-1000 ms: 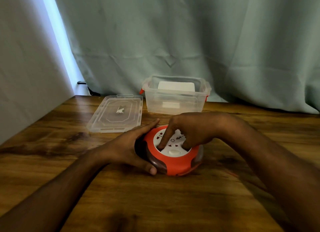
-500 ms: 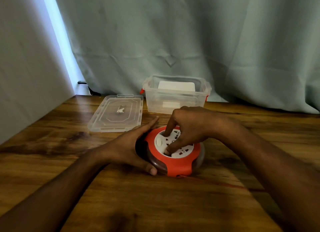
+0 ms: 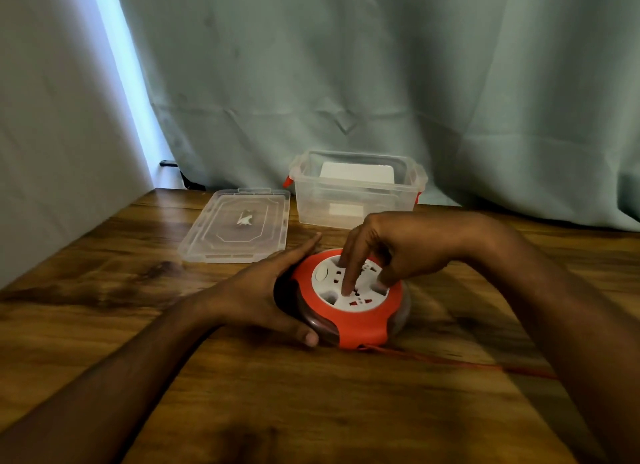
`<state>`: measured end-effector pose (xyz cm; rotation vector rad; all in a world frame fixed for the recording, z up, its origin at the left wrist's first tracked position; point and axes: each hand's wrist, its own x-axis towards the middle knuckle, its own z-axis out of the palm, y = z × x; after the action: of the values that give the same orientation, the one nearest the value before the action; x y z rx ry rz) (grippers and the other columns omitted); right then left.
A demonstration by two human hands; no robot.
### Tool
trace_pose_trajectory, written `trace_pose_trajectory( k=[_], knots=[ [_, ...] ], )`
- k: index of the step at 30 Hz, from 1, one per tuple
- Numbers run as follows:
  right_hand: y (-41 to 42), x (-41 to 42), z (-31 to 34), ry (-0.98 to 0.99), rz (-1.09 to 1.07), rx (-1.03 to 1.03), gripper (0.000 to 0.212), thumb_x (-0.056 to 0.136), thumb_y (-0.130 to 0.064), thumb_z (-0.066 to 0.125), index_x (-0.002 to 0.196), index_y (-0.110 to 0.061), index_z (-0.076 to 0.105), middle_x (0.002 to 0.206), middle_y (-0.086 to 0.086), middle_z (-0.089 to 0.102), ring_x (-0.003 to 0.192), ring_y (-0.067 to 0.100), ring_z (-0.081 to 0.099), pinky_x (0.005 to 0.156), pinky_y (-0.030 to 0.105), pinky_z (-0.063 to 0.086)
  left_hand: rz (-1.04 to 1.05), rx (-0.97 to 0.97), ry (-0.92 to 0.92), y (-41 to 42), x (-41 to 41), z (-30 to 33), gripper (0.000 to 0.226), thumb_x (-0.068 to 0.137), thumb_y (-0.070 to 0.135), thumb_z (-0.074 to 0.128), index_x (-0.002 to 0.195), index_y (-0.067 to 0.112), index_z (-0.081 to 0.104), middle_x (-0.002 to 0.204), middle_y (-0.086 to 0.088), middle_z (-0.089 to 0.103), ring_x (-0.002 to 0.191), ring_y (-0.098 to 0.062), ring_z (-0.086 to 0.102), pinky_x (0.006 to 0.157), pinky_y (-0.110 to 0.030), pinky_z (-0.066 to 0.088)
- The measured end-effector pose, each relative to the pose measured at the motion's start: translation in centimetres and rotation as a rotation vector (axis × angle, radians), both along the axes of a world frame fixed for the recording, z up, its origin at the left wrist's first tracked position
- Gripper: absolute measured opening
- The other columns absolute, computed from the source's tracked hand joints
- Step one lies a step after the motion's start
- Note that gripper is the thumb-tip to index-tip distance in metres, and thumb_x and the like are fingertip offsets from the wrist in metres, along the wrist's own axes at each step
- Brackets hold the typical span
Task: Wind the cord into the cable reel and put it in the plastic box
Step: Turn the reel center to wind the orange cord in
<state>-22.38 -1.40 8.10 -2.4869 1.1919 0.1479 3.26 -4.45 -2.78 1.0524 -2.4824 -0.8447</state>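
The round red cable reel (image 3: 360, 325) with a white socket face (image 3: 367, 299) lies flat on the wooden table (image 3: 311, 411). My left hand (image 3: 256, 290) cups its left side, thumb at the front and fingers along the far edge. My right hand (image 3: 398, 245) is above the reel, its index finger pressed down onto the white face and its thumb at the face's right edge. A thin red cord (image 3: 450, 361) leaves the reel's front and trails right under my right forearm. The clear plastic box (image 3: 356, 200) stands open behind the reel.
The box's clear lid (image 3: 239, 224) lies flat to the box's left. A white object (image 3: 356, 174) is seen through the box. A green curtain (image 3: 381, 83) hangs behind the table, and a pale wall (image 3: 52, 134) bounds its left side.
My right index finger has circled on the white face, which has turned with it. The red cord now shows at the reel's front right. My left hand has stayed put.
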Motion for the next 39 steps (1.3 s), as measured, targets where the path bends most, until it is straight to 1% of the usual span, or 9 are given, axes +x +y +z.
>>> trace_pose_trajectory(
  k=[8, 13, 16, 19, 22, 26, 31, 36, 39],
  knots=[
    [-0.2, 0.9, -0.9, 0.061, 0.014, -0.032, 0.058, 0.087, -0.003, 0.076, 0.121, -0.049, 0.070, 0.134, -0.024, 0.045, 0.081, -0.034, 0.041, 0.056, -0.001, 0.041, -0.013, 0.026, 0.018, 0.2, 0.0, 0.2, 0.144, 0.045, 0.074, 0.090, 0.156, 0.056, 0.001, 0.164, 0.027, 0.022, 0.149, 0.004, 0.025, 0.122, -0.029, 0.032],
    [0.0, 1.6, -1.3, 0.098, -0.016, -0.060, 0.067, 0.085, -0.004, 0.075, 0.122, -0.059, 0.065, 0.126, -0.021, 0.044, 0.099, 0.001, 0.054, 0.071, 0.020, 0.057, -0.008, 0.040, 0.013, 0.2, 0.0, 0.2, 0.146, 0.043, 0.076, 0.089, 0.157, 0.055, 0.001, 0.164, 0.025, 0.022, 0.149, 0.001, 0.026, 0.122, -0.031, 0.033],
    [0.3, 1.6, -1.0, 0.117, -0.021, -0.055, 0.065, 0.084, -0.020, 0.080, 0.128, -0.062, 0.058, 0.124, -0.019, 0.049, 0.109, 0.003, 0.050, 0.084, 0.023, 0.052, -0.010, 0.038, 0.002, 0.0, 0.1, 0.1, 0.145, 0.043, 0.077, 0.088, 0.156, 0.057, -0.001, 0.162, 0.029, 0.021, 0.149, 0.002, 0.025, 0.120, -0.024, 0.032],
    [0.2, 1.5, -0.9, 0.140, -0.053, -0.092, 0.060, 0.081, -0.045, 0.081, 0.133, -0.059, 0.055, 0.104, -0.021, 0.056, 0.103, 0.005, 0.055, 0.074, 0.021, 0.046, -0.007, 0.037, -0.004, -0.1, 0.1, 0.0, 0.143, 0.044, 0.074, 0.090, 0.154, 0.061, -0.001, 0.156, 0.037, 0.020, 0.146, 0.006, 0.025, 0.115, -0.016, 0.031],
    [-0.3, 1.5, -1.2, 0.160, -0.071, -0.194, 0.062, 0.075, -0.064, 0.077, 0.133, -0.055, 0.058, 0.084, -0.029, 0.043, 0.084, 0.000, 0.050, 0.061, 0.020, 0.036, -0.009, 0.035, -0.004, -0.1, 0.1, -0.1, 0.143, 0.045, 0.072, 0.091, 0.154, 0.061, -0.001, 0.159, 0.034, 0.019, 0.145, 0.008, 0.025, 0.116, -0.017, 0.031],
    [-0.7, 1.7, -2.0, 0.177, -0.115, -0.286, 0.066, 0.070, -0.076, 0.072, 0.130, -0.048, 0.064, 0.099, -0.026, 0.042, 0.093, 0.003, 0.044, 0.060, 0.020, 0.034, -0.013, 0.029, 0.003, 0.0, 0.1, -0.1, 0.142, 0.044, 0.074, 0.090, 0.152, 0.062, 0.000, 0.162, 0.030, 0.020, 0.146, 0.007, 0.026, 0.117, -0.019, 0.033],
    [-1.1, 2.0, -2.4, 0.091, -0.164, -0.196, 0.063, 0.075, -0.067, 0.076, 0.131, -0.039, 0.066, 0.132, -0.010, 0.057, 0.095, 0.005, 0.053, 0.064, 0.019, 0.048, -0.008, 0.034, 0.011, -0.1, 0.1, -0.1, 0.141, 0.043, 0.076, 0.090, 0.151, 0.065, 0.000, 0.161, 0.032, 0.021, 0.146, 0.007, 0.027, 0.116, -0.019, 0.034],
    [-0.6, 0.7, -0.7, 0.015, -0.122, -0.198, 0.034, 0.083, -0.028, 0.082, 0.112, -0.043, 0.070, 0.096, -0.022, 0.062, 0.076, -0.006, 0.058, 0.061, 0.018, 0.044, 0.003, 0.019, -0.004, -0.1, 0.1, -0.2, 0.140, 0.042, 0.078, 0.089, 0.150, 0.066, -0.001, 0.159, 0.033, 0.022, 0.146, 0.005, 0.027, 0.115, -0.019, 0.033],
    [-0.3, 0.2, -0.2, -0.043, -0.024, -0.134, 0.046, 0.082, -0.001, 0.077, 0.101, -0.042, 0.076, 0.126, -0.020, 0.057, 0.089, -0.021, 0.052, 0.058, 0.013, 0.048, 0.004, 0.025, 0.006, -0.1, 0.1, -0.2, 0.142, 0.042, 0.077, 0.089, 0.152, 0.063, 0.000, 0.161, 0.030, 0.022, 0.147, 0.005, 0.027, 0.118, -0.022, 0.034]
  ],
)
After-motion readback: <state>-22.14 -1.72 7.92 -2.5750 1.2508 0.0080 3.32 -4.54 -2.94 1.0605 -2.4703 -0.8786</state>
